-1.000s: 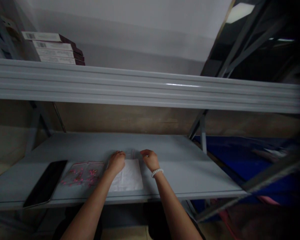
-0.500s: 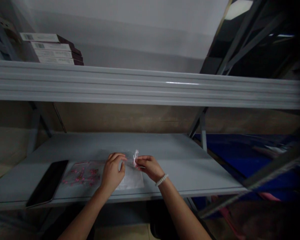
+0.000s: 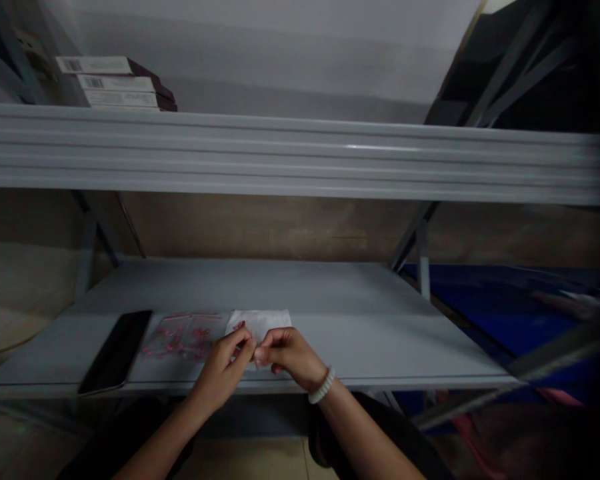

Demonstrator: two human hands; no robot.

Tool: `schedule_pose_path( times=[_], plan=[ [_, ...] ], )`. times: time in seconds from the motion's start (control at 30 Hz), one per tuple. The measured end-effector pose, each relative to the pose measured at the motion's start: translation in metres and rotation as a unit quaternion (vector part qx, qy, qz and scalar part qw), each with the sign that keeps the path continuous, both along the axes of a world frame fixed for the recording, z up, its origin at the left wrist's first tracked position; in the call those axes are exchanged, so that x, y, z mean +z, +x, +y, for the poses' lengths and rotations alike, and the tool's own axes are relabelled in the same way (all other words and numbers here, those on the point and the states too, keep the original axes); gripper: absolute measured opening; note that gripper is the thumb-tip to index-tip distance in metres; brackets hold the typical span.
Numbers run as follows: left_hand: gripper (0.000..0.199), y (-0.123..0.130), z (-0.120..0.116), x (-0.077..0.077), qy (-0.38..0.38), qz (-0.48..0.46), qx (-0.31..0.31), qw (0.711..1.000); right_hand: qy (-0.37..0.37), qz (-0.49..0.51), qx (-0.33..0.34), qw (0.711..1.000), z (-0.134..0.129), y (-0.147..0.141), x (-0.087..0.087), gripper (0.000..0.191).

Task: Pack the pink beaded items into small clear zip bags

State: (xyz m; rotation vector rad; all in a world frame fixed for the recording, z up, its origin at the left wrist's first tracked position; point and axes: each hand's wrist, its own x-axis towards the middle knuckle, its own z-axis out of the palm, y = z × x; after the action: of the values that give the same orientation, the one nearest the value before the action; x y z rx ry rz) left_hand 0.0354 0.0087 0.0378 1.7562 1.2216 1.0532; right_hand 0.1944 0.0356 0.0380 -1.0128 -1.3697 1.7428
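My left hand [image 3: 226,363] is closed in a pinch, and a small pink-red item [image 3: 239,325] sticks up by its fingers. Right beside it, my right hand [image 3: 290,357] also pinches, its fingertips meeting those of the left; whatever lies between them is too small to make out. Under both hands is a white sheet or flat packet [image 3: 273,318] on the grey shelf board [image 3: 350,320]. A clear zip bag [image 3: 177,340] holding several small pink pieces lies flat to the left of my left hand.
A dark tablet-like slab [image 3: 116,352] lies at the left by the front edge. Across the view runs an upper shelf beam [image 3: 300,157], with stacked boxes [image 3: 123,83] above it. Metal braces [image 3: 423,257] stand at the right, near a blue surface [image 3: 480,313].
My right hand has lowered and moved left to meet my left hand. The shiny clear plastic it held up is no longer plainly visible; a pink-red item now shows at my left fingers.
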Motion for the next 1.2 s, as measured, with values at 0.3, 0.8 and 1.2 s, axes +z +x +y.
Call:
schedule_pose_path(
  times=[0.3, 0.8, 1.2],
  plan=[
    [0.014, -0.014, -0.001, -0.003, 0.065, 0.170, 0.095, 0.979, 0.237, -0.168, -0.196, 0.936, -0.003, -0.012, 0.010, 0.012],
    [0.034, -0.029, 0.008, 0.003, 0.233, 0.149, 0.134, 0.952, 0.208, -0.129, -0.094, 0.965, 0.022, -0.019, 0.000, 0.021],
    [0.044, -0.047, 0.033, -0.009, 0.111, 0.006, 0.200, 0.973, 0.382, -0.404, -0.077, 0.828, 0.056, -0.043, -0.045, 0.011]
  ],
)
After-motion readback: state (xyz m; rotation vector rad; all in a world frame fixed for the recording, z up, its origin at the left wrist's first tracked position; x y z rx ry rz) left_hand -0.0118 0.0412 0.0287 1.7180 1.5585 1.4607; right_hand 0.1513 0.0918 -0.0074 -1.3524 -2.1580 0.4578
